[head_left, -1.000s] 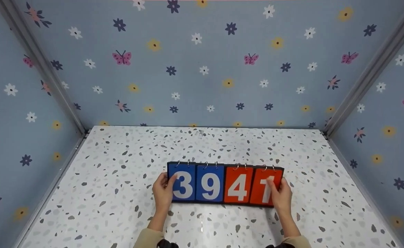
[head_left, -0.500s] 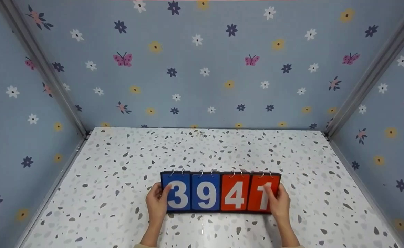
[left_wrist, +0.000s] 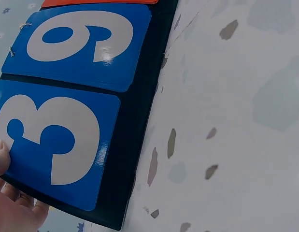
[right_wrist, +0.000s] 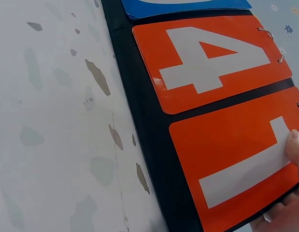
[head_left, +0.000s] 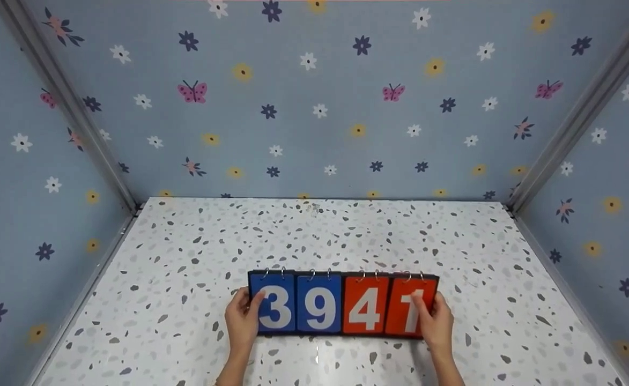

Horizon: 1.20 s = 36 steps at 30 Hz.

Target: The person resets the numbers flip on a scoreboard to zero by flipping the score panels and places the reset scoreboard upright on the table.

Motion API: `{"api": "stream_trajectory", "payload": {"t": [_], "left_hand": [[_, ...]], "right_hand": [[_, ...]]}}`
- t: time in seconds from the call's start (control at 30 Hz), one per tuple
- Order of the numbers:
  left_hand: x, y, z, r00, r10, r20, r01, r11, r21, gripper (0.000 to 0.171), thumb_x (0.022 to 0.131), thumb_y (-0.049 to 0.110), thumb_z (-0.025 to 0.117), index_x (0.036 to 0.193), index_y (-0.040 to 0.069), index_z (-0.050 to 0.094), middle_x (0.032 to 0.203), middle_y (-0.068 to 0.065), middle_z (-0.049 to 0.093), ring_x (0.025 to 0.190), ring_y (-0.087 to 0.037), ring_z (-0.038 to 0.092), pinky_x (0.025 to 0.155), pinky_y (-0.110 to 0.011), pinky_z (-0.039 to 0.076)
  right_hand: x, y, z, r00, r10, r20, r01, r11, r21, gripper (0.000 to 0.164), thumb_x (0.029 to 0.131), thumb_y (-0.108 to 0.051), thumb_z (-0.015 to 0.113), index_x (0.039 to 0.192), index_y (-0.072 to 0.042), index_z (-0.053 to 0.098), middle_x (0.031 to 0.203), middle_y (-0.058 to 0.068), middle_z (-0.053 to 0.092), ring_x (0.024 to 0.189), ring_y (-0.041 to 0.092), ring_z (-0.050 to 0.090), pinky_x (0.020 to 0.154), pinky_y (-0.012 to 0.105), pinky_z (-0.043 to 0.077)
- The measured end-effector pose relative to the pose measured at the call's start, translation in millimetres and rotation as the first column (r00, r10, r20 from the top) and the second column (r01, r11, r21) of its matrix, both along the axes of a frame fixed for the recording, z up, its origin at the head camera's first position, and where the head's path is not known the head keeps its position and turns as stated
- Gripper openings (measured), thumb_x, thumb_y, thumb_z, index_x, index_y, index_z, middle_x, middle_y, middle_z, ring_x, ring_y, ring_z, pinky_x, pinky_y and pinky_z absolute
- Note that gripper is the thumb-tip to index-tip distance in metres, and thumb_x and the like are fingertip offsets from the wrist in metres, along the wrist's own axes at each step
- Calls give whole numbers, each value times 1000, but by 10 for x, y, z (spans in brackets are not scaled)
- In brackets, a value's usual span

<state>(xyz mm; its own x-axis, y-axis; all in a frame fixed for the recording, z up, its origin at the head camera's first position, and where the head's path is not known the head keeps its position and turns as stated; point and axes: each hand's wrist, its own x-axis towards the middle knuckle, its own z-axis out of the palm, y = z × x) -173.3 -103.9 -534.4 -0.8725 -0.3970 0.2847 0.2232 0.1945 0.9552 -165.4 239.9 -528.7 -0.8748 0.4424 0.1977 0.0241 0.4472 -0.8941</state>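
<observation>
A flip scoreboard (head_left: 342,305) with a black backing faces me in the head view, its cards reading 3, 9, 4 and 1. The left pair of cards is blue, the right pair red, all hung on metal rings along the top edge. My left hand (head_left: 243,321) grips the left end, thumb on the blue 3 card (left_wrist: 86,154) and fingers behind. At the other end my right hand (head_left: 436,324) holds it the same way, thumb over the red 1 card (right_wrist: 236,164). Both wrist views show the fingers curled behind the backing.
Beneath lies a white speckled tabletop (head_left: 314,230). A blue panel (head_left: 314,107) with flowers and butterflies stands at the back, and similar panels rise at the left (head_left: 30,214) and right (head_left: 604,225), joined by grey metal posts (head_left: 582,107).
Both hands have brought the scoreboard closer to me and slightly left, mostly in the first half second. The same digits show throughout, and both grips stay the same.
</observation>
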Motion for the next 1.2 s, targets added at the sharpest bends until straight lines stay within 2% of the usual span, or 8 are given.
{"api": "stream_trajectory", "payload": {"t": [0.17, 0.3, 0.37, 0.43, 0.57, 0.63, 0.8, 1.2], "left_hand": [[101, 41, 206, 1000, 0, 3, 0, 1000, -10, 10, 84, 0, 61, 88, -9, 59, 79, -18, 63, 69, -24, 58, 62, -17, 44], [130, 52, 285, 1000, 3, 29, -3, 1000, -5, 10, 84, 0, 61, 89, -10, 59, 80, -19, 62, 71, -27, 58, 63, -18, 44], [131, 54, 292, 1000, -2, 28, 2, 1000, -3, 11, 84, -1, 60, 89, -10, 58, 80, -19, 62, 72, -28, 58, 63, -18, 44], [134, 57, 290, 1000, -10, 21, 10, 1000, 4, 11, 84, -1, 60, 89, -10, 58, 80, -20, 62, 72, -29, 59, 63, -18, 44], [120, 52, 252, 1000, -13, 6, 13, 1000, 7, 11, 84, 0, 60, 89, -10, 58, 81, -19, 62, 73, -28, 59, 63, -19, 45], [81, 32, 151, 1000, -8, 0, 8, 1000, 11, 11, 84, 3, 61, 89, -7, 59, 81, -15, 63, 72, -23, 59, 63, -19, 45], [-7, -6, -81, 1000, 7, 1, -7, 1000, 3, 14, 84, 11, 63, 90, -2, 61, 81, -9, 64, 70, -13, 58, 62, -18, 45], [-8, 8, -72, 1000, 12, -20, -12, 1000, 12, 16, 84, 10, 63, 90, -4, 61, 81, -12, 64, 71, -17, 59, 62, -18, 45]], "right_hand": [[29, 16, 11, 1000, 19, 14, -19, 999, -45, 26, 84, -19, 65, 95, 3, 58, 81, 13, 63, 67, 7, 55, 61, 19, 44], [40, 22, -3, 999, 39, -38, -41, 997, -68, 31, 83, -16, 66, 102, 7, 56, 91, 18, 63, 76, 15, 59, 65, 18, 45], [33, 44, -82, 996, 13, -94, -18, 998, -53, 36, 81, -17, 68, 105, 5, 55, 96, 20, 61, 82, 20, 59, 67, 16, 45], [-8, 115, -269, 986, -36, -161, 30, 999, -36, 40, 78, -21, 72, 107, 2, 55, 99, 18, 60, 86, 20, 58, 69, 15, 44], [-92, 282, -694, 956, -152, -252, 165, 986, 29, 47, 72, -31, 76, 108, -8, 56, 102, 5, 58, 86, 14, 55, 67, 13, 42], [-96, 311, -808, 945, -191, -266, 209, 977, 43, 48, 71, -33, 77, 107, -9, 56, 102, 3, 57, 85, 14, 55, 65, 16, 42], [-31, 238, -847, 940, -247, -237, 270, 960, 69, 49, 71, -39, 75, 106, -11, 54, 97, -3, 56, 79, 9, 54, 62, 17, 43], [-46, 150, -866, 947, -270, -174, 289, 953, 93, 42, 67, -35, 79, 96, -15, 57, 85, -5, 59, 71, 7, 54, 57, 17, 41]]}}
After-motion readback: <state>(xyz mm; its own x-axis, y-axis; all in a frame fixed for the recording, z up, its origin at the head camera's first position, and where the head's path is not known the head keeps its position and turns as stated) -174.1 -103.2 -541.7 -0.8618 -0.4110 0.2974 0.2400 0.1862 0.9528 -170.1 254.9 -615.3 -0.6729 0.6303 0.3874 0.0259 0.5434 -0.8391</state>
